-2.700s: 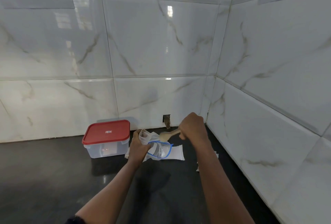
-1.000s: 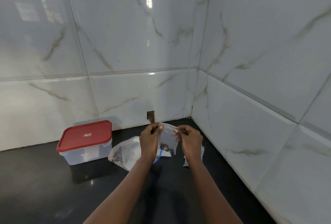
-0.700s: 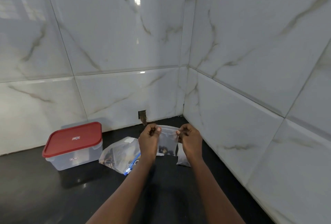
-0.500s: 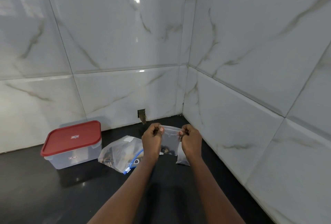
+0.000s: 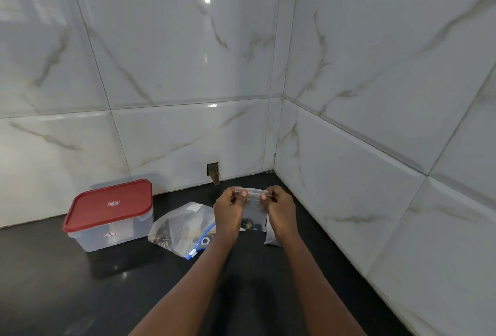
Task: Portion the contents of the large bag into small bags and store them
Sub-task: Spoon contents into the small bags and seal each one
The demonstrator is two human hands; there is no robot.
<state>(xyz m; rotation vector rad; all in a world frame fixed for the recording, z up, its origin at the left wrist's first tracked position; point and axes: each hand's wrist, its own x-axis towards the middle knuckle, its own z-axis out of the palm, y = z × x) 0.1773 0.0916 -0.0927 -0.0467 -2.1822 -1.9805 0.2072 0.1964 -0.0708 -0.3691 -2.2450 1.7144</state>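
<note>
A small clear bag [image 5: 253, 215] with dark pieces at its bottom hangs above the black counter [image 5: 80, 295]. My left hand [image 5: 228, 209] pinches the left end of its top strip and my right hand [image 5: 280, 209] pinches the right end. The large clear bag [image 5: 182, 225] with a blue zip lies flat on the counter just left of my left hand, with dark contents inside. A clear storage box with a red lid [image 5: 110, 207] stands closed further left, by the wall.
Another small clear bag [image 5: 269, 236] lies on the counter under my right wrist. White marble-tiled walls meet in a corner right behind and to the right of my hands. A small hole [image 5: 213, 170] sits in the back wall at counter level.
I was scooping with a wooden spoon into the small bag; the spoon is now out of sight. Both hands now pinch the small bag's top strip, and the large bag lies on the counter.
</note>
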